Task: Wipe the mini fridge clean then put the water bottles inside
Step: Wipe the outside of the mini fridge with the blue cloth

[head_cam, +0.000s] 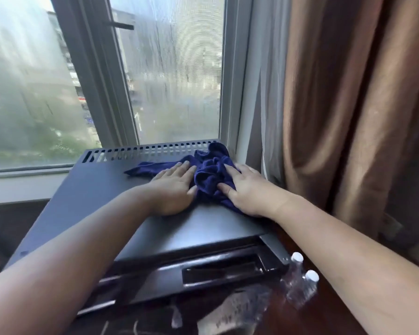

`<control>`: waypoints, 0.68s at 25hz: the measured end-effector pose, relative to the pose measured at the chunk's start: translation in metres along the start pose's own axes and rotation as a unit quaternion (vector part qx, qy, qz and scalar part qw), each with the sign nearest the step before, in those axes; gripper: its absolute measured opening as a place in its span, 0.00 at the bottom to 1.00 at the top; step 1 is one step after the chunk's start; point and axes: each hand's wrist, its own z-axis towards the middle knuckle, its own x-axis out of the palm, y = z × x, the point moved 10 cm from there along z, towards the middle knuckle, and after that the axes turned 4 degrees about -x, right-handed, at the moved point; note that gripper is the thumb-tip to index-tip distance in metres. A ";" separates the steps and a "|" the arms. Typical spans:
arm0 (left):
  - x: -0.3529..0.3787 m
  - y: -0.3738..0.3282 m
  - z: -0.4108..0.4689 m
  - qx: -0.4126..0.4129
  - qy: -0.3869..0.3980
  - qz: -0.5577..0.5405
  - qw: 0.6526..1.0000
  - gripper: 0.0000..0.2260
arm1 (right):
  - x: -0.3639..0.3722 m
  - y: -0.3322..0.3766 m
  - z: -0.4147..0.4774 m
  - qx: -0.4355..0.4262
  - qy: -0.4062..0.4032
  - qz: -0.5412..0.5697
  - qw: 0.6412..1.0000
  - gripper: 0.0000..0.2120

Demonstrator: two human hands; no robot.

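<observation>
The black mini fridge (90, 199) stands in front of the window, seen from above, with its door handle recess at the bottom. A crumpled dark blue cloth (209, 169) lies on the back right of its top. My left hand (173, 187) lies flat on the left part of the cloth with straight fingers. On the right part of the cloth, my right hand (246, 189) presses down with its fingers spread. Two clear water bottles (300, 284) with white caps stand on the dark wooden surface at the fridge's front right corner.
A window (107, 81) with a grey frame fills the background. Brown curtains (348, 105) and a sheer white one hang close to the fridge's right side. Some blurred items (230, 313) lie on the wooden surface below the fridge door.
</observation>
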 end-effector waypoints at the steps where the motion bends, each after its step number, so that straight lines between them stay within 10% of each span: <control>1: 0.001 -0.007 -0.019 0.008 -0.020 -0.019 1.000 0.29 | 0.001 0.004 -0.017 -0.018 0.004 0.002 1.000 0.34; 5: -0.027 -0.015 -0.104 0.054 -0.221 -0.070 0.971 0.13 | -0.007 0.021 -0.073 -0.094 -0.042 0.064 0.993 0.28; 9: -0.048 0.033 -0.161 -0.076 -0.273 -0.082 0.955 0.10 | -0.037 0.040 -0.108 -0.113 -0.175 0.168 0.963 0.15; 13: -0.136 0.051 -0.182 -0.086 -0.441 -0.290 0.845 0.13 | -0.047 0.084 -0.102 -0.157 -0.224 0.197 0.942 0.21; 15: -0.141 0.027 -0.155 -0.018 -0.361 -0.373 0.855 0.17 | -0.020 0.087 -0.079 -0.132 -0.153 0.117 0.972 0.29; 17: -0.091 -0.011 -0.122 0.021 -0.180 -0.253 0.950 0.18 | -0.016 0.064 -0.070 -0.080 -0.109 0.102 0.986 0.35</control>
